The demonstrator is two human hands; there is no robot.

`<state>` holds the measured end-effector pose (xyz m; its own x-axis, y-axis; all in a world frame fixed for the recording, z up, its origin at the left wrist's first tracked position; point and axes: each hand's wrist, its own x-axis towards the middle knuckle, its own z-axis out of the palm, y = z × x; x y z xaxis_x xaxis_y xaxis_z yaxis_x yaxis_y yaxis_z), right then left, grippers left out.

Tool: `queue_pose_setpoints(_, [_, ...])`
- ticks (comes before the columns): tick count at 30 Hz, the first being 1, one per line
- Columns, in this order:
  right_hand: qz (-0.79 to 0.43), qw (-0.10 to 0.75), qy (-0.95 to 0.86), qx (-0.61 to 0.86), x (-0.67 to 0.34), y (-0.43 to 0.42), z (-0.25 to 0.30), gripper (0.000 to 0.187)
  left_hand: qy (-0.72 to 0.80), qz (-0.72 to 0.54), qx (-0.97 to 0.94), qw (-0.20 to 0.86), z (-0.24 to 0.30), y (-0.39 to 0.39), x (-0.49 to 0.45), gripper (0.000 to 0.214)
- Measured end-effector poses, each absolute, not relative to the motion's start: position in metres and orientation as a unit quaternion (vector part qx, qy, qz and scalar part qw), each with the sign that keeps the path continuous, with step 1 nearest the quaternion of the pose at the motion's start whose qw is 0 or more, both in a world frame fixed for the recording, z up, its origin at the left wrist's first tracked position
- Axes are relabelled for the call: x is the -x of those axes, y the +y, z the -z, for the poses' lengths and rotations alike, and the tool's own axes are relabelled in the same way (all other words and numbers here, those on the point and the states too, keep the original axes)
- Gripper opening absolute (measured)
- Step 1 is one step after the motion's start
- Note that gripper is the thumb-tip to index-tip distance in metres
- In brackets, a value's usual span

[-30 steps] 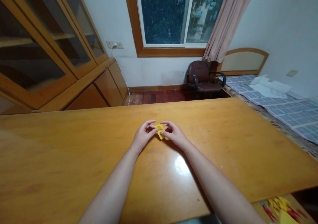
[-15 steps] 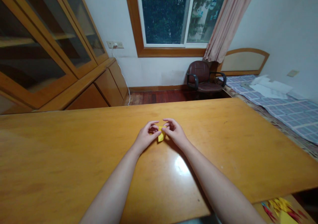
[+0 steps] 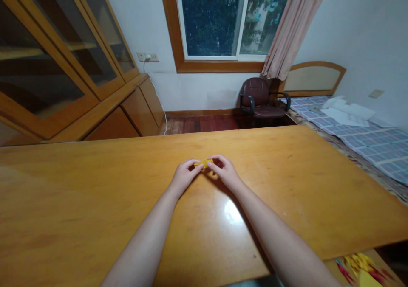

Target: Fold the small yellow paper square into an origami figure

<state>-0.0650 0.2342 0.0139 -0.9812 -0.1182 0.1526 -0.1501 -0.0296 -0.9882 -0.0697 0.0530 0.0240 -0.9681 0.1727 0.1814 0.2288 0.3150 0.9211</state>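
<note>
A small folded piece of yellow paper (image 3: 204, 163) is held between my two hands, just above the wooden table (image 3: 105, 202). My left hand (image 3: 185, 174) pinches its left end, thumb in front and fingers behind. At the right end, my right hand (image 3: 225, 170) grips it the same way. The paper lies sideways, long and narrow from here. My fingers cover both of its ends, so its full folded shape is hidden.
Below the table's right front edge lie yellow and red folded pieces (image 3: 360, 265). Beyond the table stand a brown armchair (image 3: 259, 98) and a glass-door cabinet (image 3: 73, 66). A bed (image 3: 357, 130) with white sheets on it is at the right.
The yellow paper has turned from hanging downward to lying sideways. My left hand has closed on its left end; my right hand keeps its grip.
</note>
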Motion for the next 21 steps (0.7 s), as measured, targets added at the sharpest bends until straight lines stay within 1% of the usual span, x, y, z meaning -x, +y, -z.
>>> queue_pose_setpoints(3, [-0.691,0.013,-0.717,-0.095,0.0658,0.2337,-0.0141,0.031,-0.823,0.551,0.134,0.032,-0.0255,0.0533,0.0685,0.024])
queue_pose_setpoints(7, [-0.693,0.018,-0.716,-0.085,0.0687,0.2347,-0.0119,0.030,-0.819,0.561,0.115,0.032,-0.0229,0.0535,0.0690,0.025])
queue_pose_setpoints(14, [-0.696,0.035,-0.712,-0.085,0.0689,0.2358,-0.0132,0.022,-0.737,0.670,0.086,-0.012,-0.0181,0.0550,0.0720,0.048])
queue_pose_setpoints(21, [-0.709,0.026,-0.702,-0.062,0.0697,0.2354,-0.0132,0.025,-0.755,0.649,0.089,0.001,-0.0180,0.0536,0.0715,0.046])
